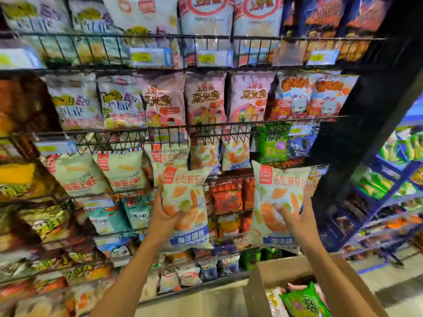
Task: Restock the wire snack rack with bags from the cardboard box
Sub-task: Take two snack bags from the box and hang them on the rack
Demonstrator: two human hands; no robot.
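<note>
While each hand grips one, left hand (pixel 164 219) and right hand (pixel 295 221) raise shrimp-chip bags (pixel 185 202) before the rack (pixel 160 131).

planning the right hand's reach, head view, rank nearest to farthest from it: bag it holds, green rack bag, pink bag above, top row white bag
1. Bag gripped by the right hand.
2. Green bag, just above on the rack.
3. Pink bag, one tier higher.
4. White bag, top row.

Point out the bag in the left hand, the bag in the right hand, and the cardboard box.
Left-hand bag (pixel 186 197): head view, front panel centre.
Right-hand bag (pixel 277 188): head view, upper front panel.
Cardboard box (pixel 270 273): head view, bare left wall.
</note>
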